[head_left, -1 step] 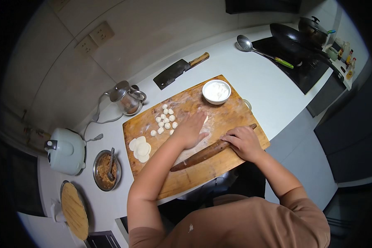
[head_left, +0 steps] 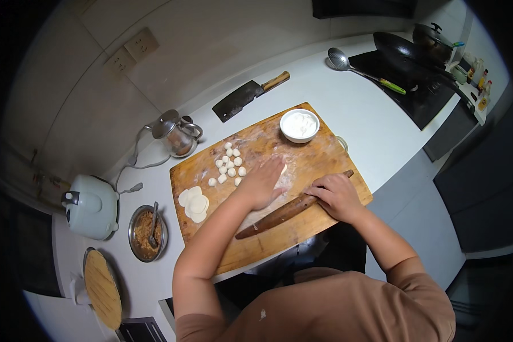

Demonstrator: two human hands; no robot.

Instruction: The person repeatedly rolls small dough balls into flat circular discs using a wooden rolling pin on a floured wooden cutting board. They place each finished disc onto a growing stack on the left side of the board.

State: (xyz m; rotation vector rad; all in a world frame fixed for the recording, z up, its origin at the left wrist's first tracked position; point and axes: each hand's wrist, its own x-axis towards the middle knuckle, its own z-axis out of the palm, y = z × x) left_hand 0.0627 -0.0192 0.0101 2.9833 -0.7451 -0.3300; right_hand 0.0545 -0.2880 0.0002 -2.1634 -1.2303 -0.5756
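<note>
My left hand (head_left: 262,182) lies flat on the floured wooden cutting board (head_left: 256,245), fingers stretched out. A pale bit of dough (head_left: 284,170) peeks out beside its fingertips; the rest is hidden under the hand. Closed round the right end of a dark, tapered wooden rolling pin (head_left: 279,214) is my right hand (head_left: 336,196). The pin rests slantwise across the near part of the board. Left of my left hand sit several small dough balls (head_left: 229,165). Flat round dough wrappers (head_left: 196,204) overlap at the board's left edge. A white bowl of flour (head_left: 300,125) stands at the far corner.
Behind the board lies a cleaver (head_left: 238,101). A metal kettle (head_left: 178,135), a steel bowl of filling with a spoon (head_left: 147,235), a pale green appliance (head_left: 94,208) and a round tray (head_left: 102,289) are at left. A skimmer (head_left: 340,59) lies by the dark stove (head_left: 416,102).
</note>
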